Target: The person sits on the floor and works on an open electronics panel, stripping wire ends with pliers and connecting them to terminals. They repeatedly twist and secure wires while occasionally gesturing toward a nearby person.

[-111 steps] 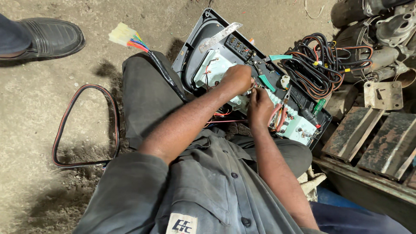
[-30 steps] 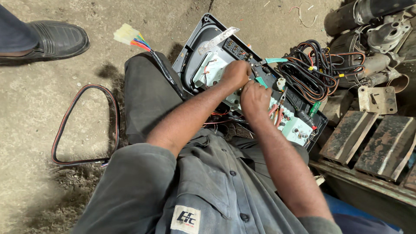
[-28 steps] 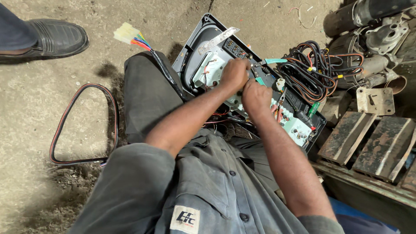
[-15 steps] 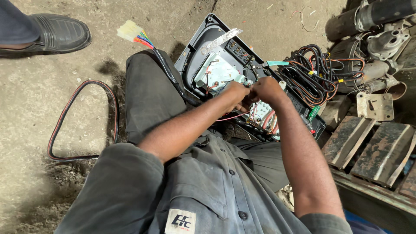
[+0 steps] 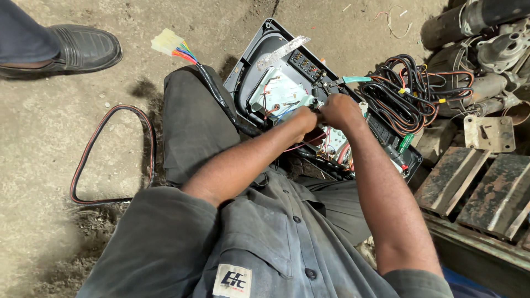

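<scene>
Your left hand and right hand meet over the black instrument panel (steadied on your lap), fingers pinching its small wires.

The black case under my hands looks like smooth, hard plastic, a bit shiny. Inside it, the pale green board looks flat and matt. Right of the case, the wire bundle has shiny rubbery skin. Beyond that bundle, the metal pipes look dull and rusty. The floor is rough and dusty.

white rectangular chest patch on grey shirt
</scene>
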### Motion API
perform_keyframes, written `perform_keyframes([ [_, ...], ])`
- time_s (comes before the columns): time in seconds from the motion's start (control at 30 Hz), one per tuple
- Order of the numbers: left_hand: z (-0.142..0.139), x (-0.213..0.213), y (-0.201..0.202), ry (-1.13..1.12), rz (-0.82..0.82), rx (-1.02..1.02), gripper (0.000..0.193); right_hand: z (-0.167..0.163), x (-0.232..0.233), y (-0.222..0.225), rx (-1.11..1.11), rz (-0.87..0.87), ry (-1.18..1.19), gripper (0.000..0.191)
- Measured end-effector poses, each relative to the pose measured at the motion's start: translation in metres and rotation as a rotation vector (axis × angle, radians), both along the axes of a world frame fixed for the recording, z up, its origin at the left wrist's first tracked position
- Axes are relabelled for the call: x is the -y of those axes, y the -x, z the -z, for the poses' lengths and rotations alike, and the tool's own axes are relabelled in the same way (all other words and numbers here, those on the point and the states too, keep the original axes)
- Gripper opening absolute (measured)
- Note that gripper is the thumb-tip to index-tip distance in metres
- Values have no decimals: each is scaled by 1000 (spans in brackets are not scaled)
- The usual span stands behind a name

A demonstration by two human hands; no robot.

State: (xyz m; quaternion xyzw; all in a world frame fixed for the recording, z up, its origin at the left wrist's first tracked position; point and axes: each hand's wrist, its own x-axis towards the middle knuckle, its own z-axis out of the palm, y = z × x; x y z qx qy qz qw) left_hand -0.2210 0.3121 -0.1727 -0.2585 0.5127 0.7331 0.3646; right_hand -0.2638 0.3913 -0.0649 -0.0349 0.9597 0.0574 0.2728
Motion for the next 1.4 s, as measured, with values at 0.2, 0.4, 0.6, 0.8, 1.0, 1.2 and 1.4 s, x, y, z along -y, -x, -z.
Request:
perform_keyframes([
  [0.2, -7, -5, -1, -104, -32, 47, 29, -5, -3, 7, 68, 33, 41, 24],
  [0.4, -24, 5, -13, 360, -23, -209, 34, -1, -21, -1, 128, 277, 336, 22],
  [0.6, -28, 29, -12, 259, 201, -141, 32, 18, -48, -33, 91, 560, 768, 21],
  [0.8, -7, 30, -7, 28, 157, -205, 28, 39, -51, -91, -216, 726, 851, 20],
  [1.0, -19, 38, 12, -30, 201, -80, 34, 45, -48, -100, -414, 457, 909, 25],
  [1.2, -46, 45, 13, 601, 425, -427, 55, 43, -47, -95, -294, 683, 816, 27],
  [1.4, -55, 46, 0, 639, 321, -634, 37, 51, -34, -110, -617, 399, 585, 22],
])
